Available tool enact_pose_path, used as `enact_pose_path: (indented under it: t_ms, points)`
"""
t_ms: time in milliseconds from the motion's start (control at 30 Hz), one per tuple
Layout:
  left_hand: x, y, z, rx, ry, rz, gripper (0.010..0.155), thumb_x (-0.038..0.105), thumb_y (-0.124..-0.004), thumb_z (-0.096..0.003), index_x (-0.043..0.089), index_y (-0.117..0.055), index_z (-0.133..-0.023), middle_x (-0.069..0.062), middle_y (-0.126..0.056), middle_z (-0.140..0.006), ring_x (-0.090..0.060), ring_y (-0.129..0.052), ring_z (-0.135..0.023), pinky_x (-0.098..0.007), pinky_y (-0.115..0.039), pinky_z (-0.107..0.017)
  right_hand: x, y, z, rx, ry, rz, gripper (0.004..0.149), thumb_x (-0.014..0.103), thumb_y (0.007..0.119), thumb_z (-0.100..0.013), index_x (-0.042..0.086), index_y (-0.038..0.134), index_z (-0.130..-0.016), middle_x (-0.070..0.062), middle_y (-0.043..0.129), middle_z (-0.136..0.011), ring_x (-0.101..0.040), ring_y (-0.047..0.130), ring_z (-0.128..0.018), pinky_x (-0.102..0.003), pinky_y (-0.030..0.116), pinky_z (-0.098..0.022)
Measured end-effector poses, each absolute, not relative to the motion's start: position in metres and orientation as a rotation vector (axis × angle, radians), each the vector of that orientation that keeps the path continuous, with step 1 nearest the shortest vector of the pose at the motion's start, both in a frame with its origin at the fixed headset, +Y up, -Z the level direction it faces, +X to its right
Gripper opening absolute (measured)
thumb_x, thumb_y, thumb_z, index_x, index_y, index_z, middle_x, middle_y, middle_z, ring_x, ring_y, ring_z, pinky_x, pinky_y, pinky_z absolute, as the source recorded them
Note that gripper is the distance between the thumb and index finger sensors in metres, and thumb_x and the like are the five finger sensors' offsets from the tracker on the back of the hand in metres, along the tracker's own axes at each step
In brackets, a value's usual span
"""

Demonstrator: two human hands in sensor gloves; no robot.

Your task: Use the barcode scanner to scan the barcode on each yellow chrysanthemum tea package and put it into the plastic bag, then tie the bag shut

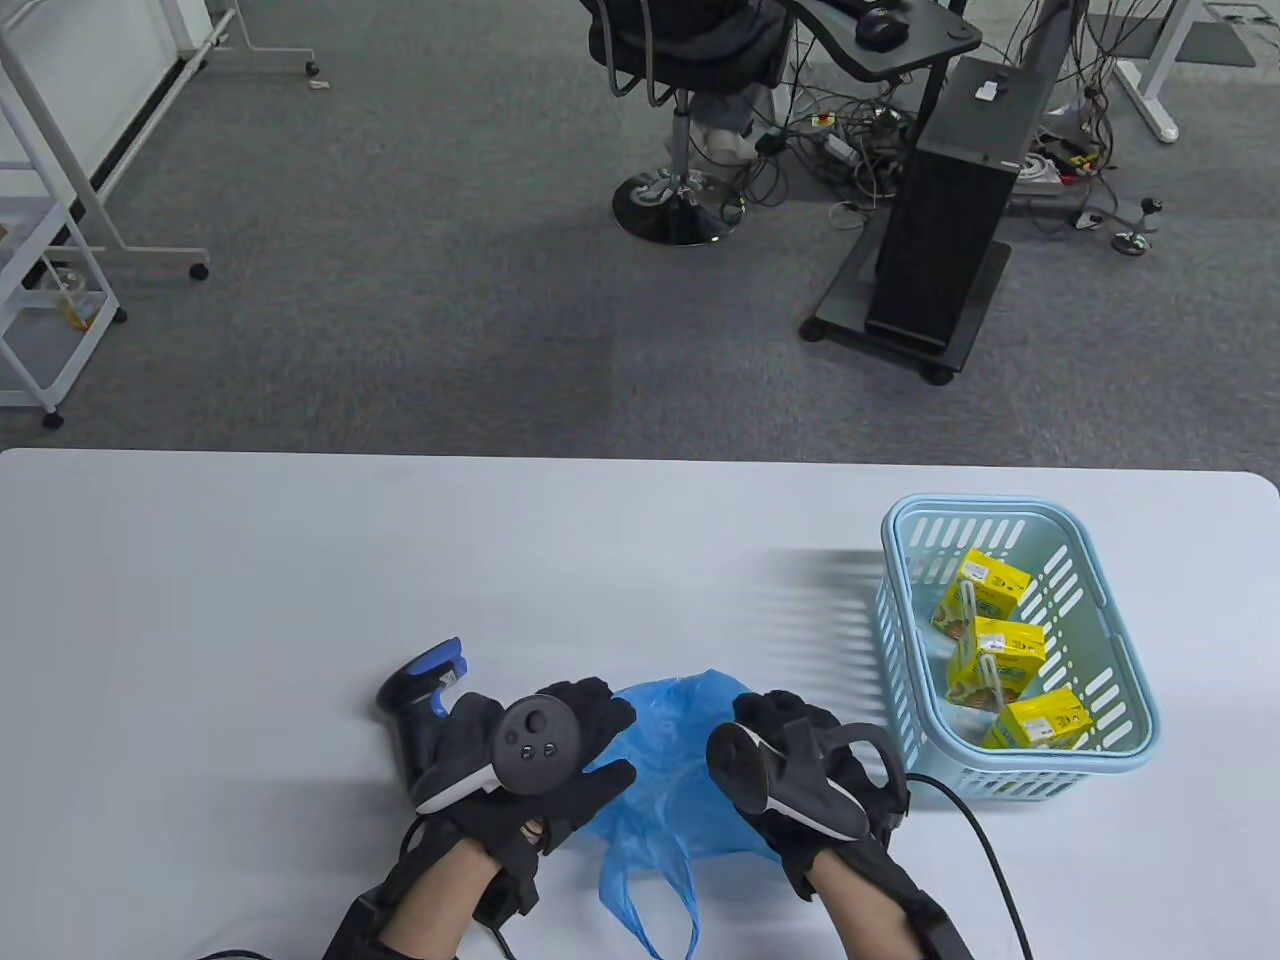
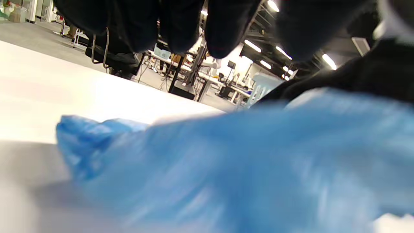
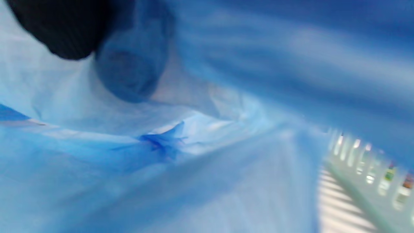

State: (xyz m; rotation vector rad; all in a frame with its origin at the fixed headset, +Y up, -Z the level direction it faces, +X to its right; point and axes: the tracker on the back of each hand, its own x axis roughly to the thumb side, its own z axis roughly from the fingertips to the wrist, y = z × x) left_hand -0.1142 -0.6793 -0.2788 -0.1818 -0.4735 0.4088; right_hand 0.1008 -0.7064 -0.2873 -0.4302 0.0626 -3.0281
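Observation:
A crumpled blue plastic bag (image 1: 668, 800) lies on the white table near the front edge. My left hand (image 1: 615, 745) pinches the bag's left edge between thumb and fingers. My right hand (image 1: 745, 725) grips its right edge. The right wrist view looks into the bag (image 3: 194, 178), with one finger (image 3: 61, 29) outside and another showing through the plastic. In the left wrist view my fingers (image 2: 181, 29) hang over the bag (image 2: 242, 161). A black and blue barcode scanner (image 1: 425, 690) lies just left of my left hand. Three yellow tea packages (image 1: 1000, 660) sit in the basket.
The light blue slotted basket (image 1: 1020, 505) stands at the table's right side, close to my right hand, and shows in the right wrist view (image 3: 355, 194). A black cable (image 1: 985, 850) runs from my right wrist toward the front edge. Beyond the table is grey carpet.

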Motion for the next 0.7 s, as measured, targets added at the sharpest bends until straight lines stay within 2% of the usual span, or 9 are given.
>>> enact_pose_path:
  t_ms: [67, 133, 233, 300, 400, 533, 700]
  points:
    - [-0.104, -0.673, -0.272, -0.203, -0.498, 0.424, 0.087, 0.073, -0.068, -0.0463, 0.017, -0.066, -0.112, -0.021, -0.062, -0.116, -0.052, -0.065, -0.104, -0.069, -0.056, -0.068, 0.097, -0.707, -0.286, -0.44, 0.076, -3.022, 0.045, 0.051, 0.077, -0.034, 0.018, 0.095, -0.059, -0.002, 0.082, -0.091, -0.029, 0.079, -0.088, -0.051, 0.069, -0.062]
    - [-0.088, -0.672, -0.264, -0.176, -0.518, 0.34, 0.095, 0.079, -0.067, -0.0451, 0.013, -0.064, -0.114, -0.023, -0.062, -0.116, -0.055, -0.064, -0.104, -0.07, -0.056, -0.067, 0.093, -0.707, -0.284, -0.448, 0.09, -3.002, 0.045, 0.052, 0.076, -0.034, 0.019, 0.094, -0.058, -0.002, 0.082, -0.091, -0.029, 0.079, -0.088, -0.051, 0.069, -0.063]
    - [-0.064, -0.685, -0.258, -0.176, -0.523, 0.157, 0.099, 0.078, -0.069, -0.0445, 0.01, -0.062, -0.115, -0.026, -0.061, -0.116, -0.057, -0.066, -0.102, -0.071, -0.057, -0.066, 0.087, -0.705, -0.281, -0.473, 0.094, -3.015, 0.045, 0.052, 0.075, -0.034, 0.018, 0.094, -0.056, -0.002, 0.082, -0.091, -0.029, 0.079, -0.089, -0.051, 0.069, -0.063]
    - [-0.058, -0.697, -0.259, -0.223, -0.506, 0.162, 0.099, 0.076, -0.072, -0.0453, 0.007, -0.06, -0.115, -0.029, -0.059, -0.115, -0.059, -0.066, -0.101, -0.072, -0.057, -0.065, 0.084, -0.702, -0.279, -0.479, 0.099, -3.016, 0.045, 0.052, 0.074, -0.035, 0.018, 0.094, -0.056, -0.002, 0.082, -0.091, -0.03, 0.079, -0.089, -0.051, 0.069, -0.063]
    - [-0.058, -0.712, -0.263, -0.257, -0.45, 0.152, 0.093, 0.067, -0.08, -0.0468, 0.005, -0.06, -0.114, -0.031, -0.06, -0.114, -0.059, -0.068, -0.099, -0.072, -0.058, -0.064, 0.082, -0.697, -0.277, -0.491, 0.107, -3.028, 0.045, 0.053, 0.073, -0.035, 0.018, 0.094, -0.056, -0.002, 0.082, -0.091, -0.029, 0.078, -0.089, -0.051, 0.069, -0.063]
    - [-0.071, -0.723, -0.273, -0.287, -0.333, 0.096, 0.076, 0.046, -0.086, -0.0482, 0.007, -0.065, -0.11, -0.029, -0.064, -0.111, -0.057, -0.073, -0.097, -0.07, -0.06, -0.064, 0.078, -0.693, -0.274, -0.51, 0.142, -3.034, 0.045, 0.051, 0.076, -0.034, 0.02, 0.093, -0.062, -0.003, 0.079, -0.094, -0.03, 0.077, -0.09, -0.051, 0.068, -0.064]
    - [-0.101, -0.733, -0.287, -0.351, -0.226, 0.117, 0.066, 0.033, -0.088, -0.0478, 0.015, -0.069, -0.108, -0.029, -0.061, -0.111, -0.056, -0.075, -0.095, -0.071, -0.061, -0.062, 0.082, -0.696, -0.276, -0.452, 0.156, -2.952, 0.047, 0.05, 0.077, -0.033, 0.023, 0.082, -0.072, -0.009, 0.057, -0.107, -0.03, 0.074, -0.092, -0.051, 0.067, -0.065]
